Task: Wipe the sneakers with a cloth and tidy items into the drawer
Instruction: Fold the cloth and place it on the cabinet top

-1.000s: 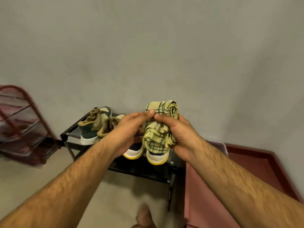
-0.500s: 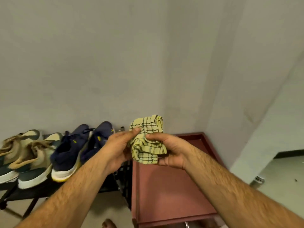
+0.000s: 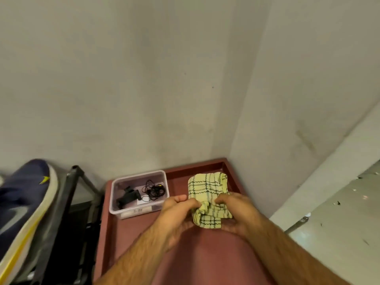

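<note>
Cloth (image 3: 207, 197) now over drawer (image 3: 133, 239), gripped by left hand (image 3: 176, 212), right hand (image 3: 236, 212); cords in tub (image 3: 139, 192).

Both forearms were bare and hairy, with no sleeve reaching into sight. The left hand (image 3: 176, 212) and the right hand (image 3: 236, 212) wore no gloves, and no ring, watch or band showed on them.
</note>
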